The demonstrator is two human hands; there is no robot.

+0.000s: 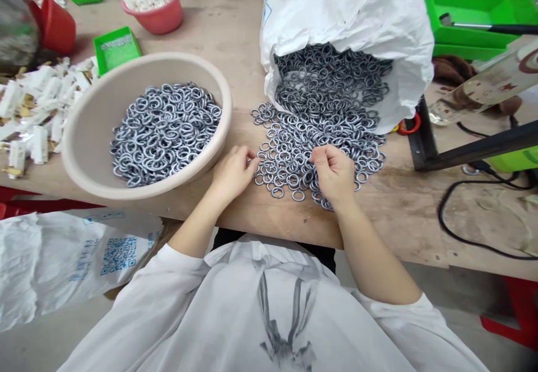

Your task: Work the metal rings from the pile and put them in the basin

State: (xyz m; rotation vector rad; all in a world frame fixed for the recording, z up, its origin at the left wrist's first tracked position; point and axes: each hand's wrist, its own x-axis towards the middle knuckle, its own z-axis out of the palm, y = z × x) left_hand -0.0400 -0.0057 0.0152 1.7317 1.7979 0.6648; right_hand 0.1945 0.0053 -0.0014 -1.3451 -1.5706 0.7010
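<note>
A loose pile of grey metal rings [294, 148] spills from the mouth of a white sack [344, 13] onto the wooden table. My right hand [336, 176] is curled into a fist over the right part of this pile; whatever its fingers hold is hidden. At the pile's left edge, my left hand [235, 173] has its fingers bent in toward the thumb, and I cannot make out anything between them. To the left of that hand stands a wide beige basin [73, 153], with many similar rings [168, 131] heaped inside.
White plastic parts [42, 97] lie at the far left. Behind the basin are a green tray [117, 58] and a red bowl [163, 16] of white pieces. On the right are a dark metal frame [462, 150], a black cable [445, 215] and green bins [466, 8].
</note>
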